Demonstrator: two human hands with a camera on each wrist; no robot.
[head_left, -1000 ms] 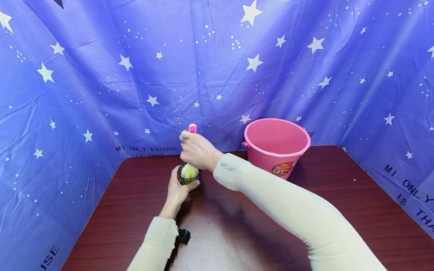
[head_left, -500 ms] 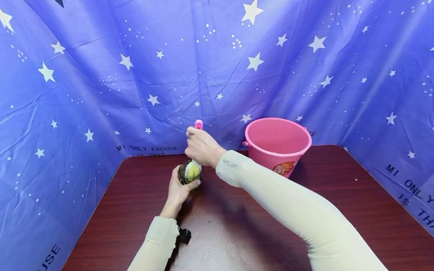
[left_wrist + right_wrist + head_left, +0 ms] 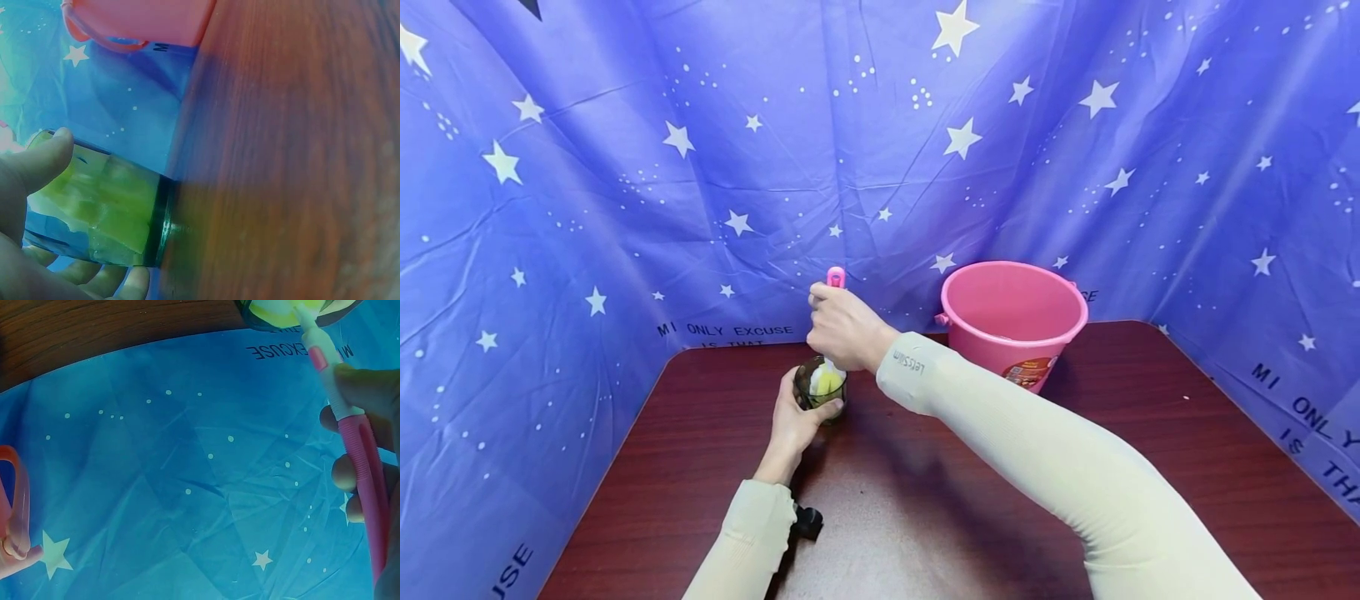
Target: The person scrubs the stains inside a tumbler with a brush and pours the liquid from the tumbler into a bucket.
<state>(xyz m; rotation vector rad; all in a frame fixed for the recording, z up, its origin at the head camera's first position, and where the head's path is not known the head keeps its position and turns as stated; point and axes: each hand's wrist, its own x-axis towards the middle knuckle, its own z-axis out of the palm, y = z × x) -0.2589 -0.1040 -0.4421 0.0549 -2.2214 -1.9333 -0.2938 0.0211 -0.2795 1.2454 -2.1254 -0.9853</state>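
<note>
My left hand grips a dark, see-through drinking glass, thumb on one side and fingers round the other. In the left wrist view the glass base is against or close to the wooden tabletop. Inside the glass sits the yellow and white sponge head of a cup brush. Above it my right hand holds the brush's pink and white handle, whose pink end sticks up past the fist. The right wrist view shows thumb and fingers curled round that handle.
A pink bucket with a label stands at the back right of the dark red wooden table. Blue cloth printed with stars hangs around the table. A black strap-like item shows at the left wrist.
The brush and my right hand have shifted slightly right and up, then a touch back left. The sponge head has turned or moved within the glass. My left hand stays in place.
</note>
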